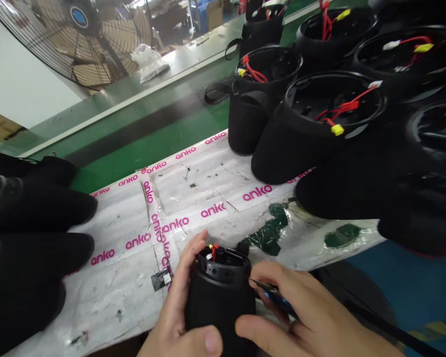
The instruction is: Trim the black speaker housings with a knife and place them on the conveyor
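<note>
- Black housing (pixel 217 307): we find it between our two hands at the bottom of the view, close to the near edge of the covered table (pixel 193 193). It stands roughly upright; its base is out of frame, so we cannot tell what supports it.
- Grip, left: our left hand (pixel 180 312) is wrapped around the side, fingers up along the far left, thumb across the front.
- Grip, right: our right hand (pixel 301 302) is closed around a slim dark tool (pixel 277 296), its thin tip at the rim's right side; the thumb lies against the sleeve.
- Handling (judged): fairly light, one palm probably enough. Sleeve looks like matte fabric, so good friction with slight give; the rim (pixel 223 275) looks like stiff, smooth plastic, likelier to slip.
- Fragile part (judged): small wire connectors (pixel 213 254) inside the mouth; we would not pull or press there.
- Best hold (judged): palm around the sleeve below the rim, fingers clear of the tool tip.
- Nearby: larger dark housings (pixel 273 148) stand at right, wires showing.
</note>
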`<state>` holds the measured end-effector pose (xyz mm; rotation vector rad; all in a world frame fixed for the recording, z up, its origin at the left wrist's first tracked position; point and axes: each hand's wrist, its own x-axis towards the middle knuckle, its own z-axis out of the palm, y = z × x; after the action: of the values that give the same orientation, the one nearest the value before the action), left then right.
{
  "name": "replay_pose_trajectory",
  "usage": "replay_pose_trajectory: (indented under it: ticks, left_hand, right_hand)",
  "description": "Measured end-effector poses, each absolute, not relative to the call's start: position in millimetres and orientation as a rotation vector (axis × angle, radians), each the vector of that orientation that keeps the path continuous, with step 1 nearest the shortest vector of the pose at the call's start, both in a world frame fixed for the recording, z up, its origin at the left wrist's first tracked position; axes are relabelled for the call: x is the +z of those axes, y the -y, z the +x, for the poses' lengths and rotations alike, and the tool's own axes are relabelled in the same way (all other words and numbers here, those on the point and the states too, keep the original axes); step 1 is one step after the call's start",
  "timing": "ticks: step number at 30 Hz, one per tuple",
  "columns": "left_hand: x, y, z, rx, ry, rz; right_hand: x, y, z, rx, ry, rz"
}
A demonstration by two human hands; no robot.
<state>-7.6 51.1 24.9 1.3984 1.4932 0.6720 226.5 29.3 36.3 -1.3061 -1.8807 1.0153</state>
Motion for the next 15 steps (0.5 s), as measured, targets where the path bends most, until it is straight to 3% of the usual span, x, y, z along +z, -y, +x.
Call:
replay_pose_trajectory:
  ticks: [11, 15]
  left_hand:
    - [46.0, -46.9, -7.6, 0.63, -1.49, 1.499]
    - [52.6, -47.0, -5.1, 0.595, -1.486, 1.501]
  right_hand:
    - [30.3, -37.5, 227.8, 1.007, 1.868, -1.143]
    - [30.8, -37.7, 233.4, 0.555, 2.145, -1.244]
